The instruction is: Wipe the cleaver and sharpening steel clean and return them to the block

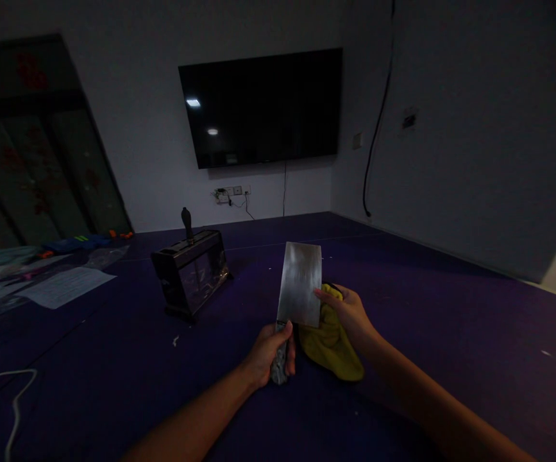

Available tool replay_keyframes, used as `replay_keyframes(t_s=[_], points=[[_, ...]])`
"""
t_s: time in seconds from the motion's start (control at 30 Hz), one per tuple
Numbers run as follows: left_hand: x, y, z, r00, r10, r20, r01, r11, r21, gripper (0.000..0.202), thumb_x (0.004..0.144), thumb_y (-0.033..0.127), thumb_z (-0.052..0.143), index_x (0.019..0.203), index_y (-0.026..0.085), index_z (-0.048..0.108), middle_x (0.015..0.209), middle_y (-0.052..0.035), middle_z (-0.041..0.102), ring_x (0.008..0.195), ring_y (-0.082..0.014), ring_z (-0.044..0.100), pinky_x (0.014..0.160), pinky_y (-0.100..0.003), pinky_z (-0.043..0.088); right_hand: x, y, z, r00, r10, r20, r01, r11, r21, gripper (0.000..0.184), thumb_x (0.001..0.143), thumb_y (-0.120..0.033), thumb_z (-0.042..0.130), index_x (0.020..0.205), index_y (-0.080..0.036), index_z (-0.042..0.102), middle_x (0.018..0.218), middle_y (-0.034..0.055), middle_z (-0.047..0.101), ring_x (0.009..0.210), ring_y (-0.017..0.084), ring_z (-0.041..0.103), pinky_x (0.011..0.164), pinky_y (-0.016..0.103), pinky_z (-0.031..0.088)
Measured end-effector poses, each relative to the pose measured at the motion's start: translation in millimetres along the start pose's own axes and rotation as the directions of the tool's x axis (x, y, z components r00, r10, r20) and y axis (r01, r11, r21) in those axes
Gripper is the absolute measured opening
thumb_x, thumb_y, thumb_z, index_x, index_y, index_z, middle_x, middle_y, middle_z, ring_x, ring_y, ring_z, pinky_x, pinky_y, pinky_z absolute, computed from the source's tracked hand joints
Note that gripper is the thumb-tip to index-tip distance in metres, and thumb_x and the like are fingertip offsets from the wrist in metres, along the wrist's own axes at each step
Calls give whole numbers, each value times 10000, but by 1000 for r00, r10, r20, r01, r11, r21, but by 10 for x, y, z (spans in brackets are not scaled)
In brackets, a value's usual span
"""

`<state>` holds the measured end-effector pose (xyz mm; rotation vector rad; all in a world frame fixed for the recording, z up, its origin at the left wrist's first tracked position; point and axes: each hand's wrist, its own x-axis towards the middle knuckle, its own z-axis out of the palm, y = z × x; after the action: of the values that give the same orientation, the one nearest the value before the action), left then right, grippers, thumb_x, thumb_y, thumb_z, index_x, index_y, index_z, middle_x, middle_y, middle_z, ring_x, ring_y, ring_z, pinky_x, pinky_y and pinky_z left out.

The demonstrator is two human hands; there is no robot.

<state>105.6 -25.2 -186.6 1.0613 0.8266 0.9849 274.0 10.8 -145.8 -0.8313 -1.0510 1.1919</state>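
Note:
My left hand (269,351) is closed round the grey patterned handle of a cleaver (300,282), with the thumb on top near the blade. The broad metal blade points up and away from me. My right hand (349,314) grips a yellow-green cloth (333,350) at the blade's right edge. Its thumb rests on the near face of the blade, while the other fingers are hidden behind the cloth. Part of the cloth lies behind the blade and the rest hangs below it. To the left stands a dark knife block (193,269) with clear sides and one dark-handled knife in it.
The surface is purple-blue (239,398), with small white scraps on it. Papers (68,287) and plastic wrapping lie at the left, and a white cable (16,410) curls at the lower left. A television (263,109) hangs on the far wall above sockets.

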Motion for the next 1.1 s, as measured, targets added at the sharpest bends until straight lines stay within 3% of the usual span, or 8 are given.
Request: replay_keyframes(t_s=[0.17,0.23,0.3,0.4,0.5,0.6,0.7,1.1], points=[[17,6,-25,995,44,-89,-43,999,9,505,640,643,577,580,176,392,384,75,383,261,-63,376,300,-177,241,67,3,-77,981,-122,-150,104,987,-123,334,632,-429,689,816,-153,652,691,45,687,591,217,644,526,308,510],[27,12,-46,993,31,-113,-29,999,15,503,647,639,575,575,181,380,370,76,370,257,-62,364,301,-176,234,90,-6,-130,921,-321,-219,257,926,-277,318,701,-423,626,868,-155,663,793,65,702,708,234,660,628,341,530],[40,14,-67,992,12,-123,-12,1000,3,497,649,634,575,577,184,377,362,77,364,255,-63,356,300,-175,223,93,-16,-181,823,-536,-188,398,780,-482,299,758,-380,565,941,-165,666,916,74,699,836,243,653,755,377,520],[50,10,-80,993,-1,-121,0,1000,-5,487,647,620,584,575,182,383,362,77,362,257,-64,356,301,-174,225,66,-3,-225,734,-673,91,533,489,-691,299,797,-265,496,1049,-207,645,1037,45,673,932,223,635,851,374,495],[39,5,-64,992,-10,-122,15,999,39,482,637,608,594,558,180,386,355,73,365,259,-67,361,304,-177,236,34,61,-221,679,-583,447,663,224,-715,427,762,-104,439,1130,-248,602,1134,0,626,1001,179,608,886,316,484],[24,0,-39,991,-16,-131,31,993,113,485,623,598,608,530,181,379,334,68,365,247,-65,345,308,-183,249,26,132,-192,642,-443,626,722,73,-688,597,660,7,413,1180,-245,563,1232,-9,552,1045,166,581,880,283,488],[21,-4,-26,990,-21,-139,42,988,149,499,615,603,605,496,179,369,319,61,358,239,-62,332,309,-185,247,34,160,-168,661,-392,640,709,47,-704,675,606,40,404,1205,-239,539,1280,-8,501,1058,170,572,879,285,491],[63,3,-58,980,-25,-200,37,998,58,531,594,628,602,455,182,350,303,49,351,238,-62,326,299,-184,204,-4,157,-119,664,-267,699,745,156,-648,621,645,7,404,1198,-232,552,1303,-9,474,1086,161,550,903,266,470]])
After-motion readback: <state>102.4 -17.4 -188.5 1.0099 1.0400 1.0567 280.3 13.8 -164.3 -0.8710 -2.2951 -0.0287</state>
